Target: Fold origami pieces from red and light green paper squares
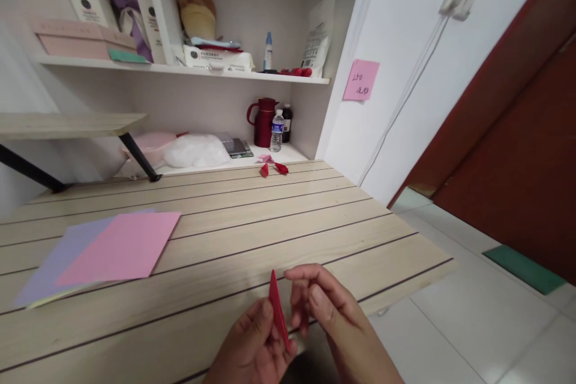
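Close to the table's front edge, my left hand (252,342) pinches a piece of folded red paper (279,315) between thumb and fingers. The paper stands nearly on edge, its pointed end up, so only a narrow side of it shows. Just to the right, my right hand (330,312) is raised with thumb and forefinger apart and the other fingers curled. A small gap shows between its fingertips and the red paper; nothing is visible in its grasp.
Pink sheets (130,246) and lilac sheets (49,279) lie on the striped table (234,225) at left. Small folded red pieces (281,168) rest near its back edge. A dark red jug (264,123) and a water bottle (276,132) stand behind. The table's right edge borders tiled floor (450,324).
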Motion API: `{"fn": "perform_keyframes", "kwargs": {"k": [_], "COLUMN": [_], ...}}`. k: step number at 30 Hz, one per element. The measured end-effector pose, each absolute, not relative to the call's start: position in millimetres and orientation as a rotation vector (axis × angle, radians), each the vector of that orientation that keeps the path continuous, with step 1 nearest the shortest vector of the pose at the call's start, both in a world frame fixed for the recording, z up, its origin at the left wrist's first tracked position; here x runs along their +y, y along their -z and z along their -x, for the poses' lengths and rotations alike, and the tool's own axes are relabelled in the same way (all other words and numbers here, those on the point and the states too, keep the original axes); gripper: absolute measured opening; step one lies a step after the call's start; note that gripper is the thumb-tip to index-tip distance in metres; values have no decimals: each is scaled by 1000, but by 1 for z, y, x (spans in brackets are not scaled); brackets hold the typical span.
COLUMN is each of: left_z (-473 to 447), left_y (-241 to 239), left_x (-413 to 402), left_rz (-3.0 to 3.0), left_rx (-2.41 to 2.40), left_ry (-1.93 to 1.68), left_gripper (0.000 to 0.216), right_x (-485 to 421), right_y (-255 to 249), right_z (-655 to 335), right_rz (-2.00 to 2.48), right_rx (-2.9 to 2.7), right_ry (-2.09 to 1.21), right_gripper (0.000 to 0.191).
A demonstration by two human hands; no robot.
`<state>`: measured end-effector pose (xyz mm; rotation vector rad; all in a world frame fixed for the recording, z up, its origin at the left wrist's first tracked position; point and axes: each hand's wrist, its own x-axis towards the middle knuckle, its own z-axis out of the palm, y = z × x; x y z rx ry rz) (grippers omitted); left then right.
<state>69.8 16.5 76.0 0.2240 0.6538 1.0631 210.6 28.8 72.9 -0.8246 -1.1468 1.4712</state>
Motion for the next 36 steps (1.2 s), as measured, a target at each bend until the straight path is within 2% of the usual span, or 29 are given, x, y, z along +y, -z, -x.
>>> {"fn": "perform_keyframes", "kwargs": {"k": [4,7,15,36], "left_z": [-70,-69,-69,-65], "left_y": [-77,-70,-44,-58], "left_x": [14,15,17,15], "left_rz": [-217,-294,-471,-455], "left_rx": [648,607,589,591], "left_ry": [-1036,-1048,-1038,-956], "left_gripper": [29,19,28,37], "right_x": [29,27,30,34], "right_y": [-82,-85,-76,-72], "right_z": [-206,-204,-211,-224], "right_rz": [792,772,760,668], "right_rx": [-1127,-1103,-1110,-1002], "right_ry": [-1633,-1700,-1745,-1931], "right_gripper": [41,41,34,24]}}
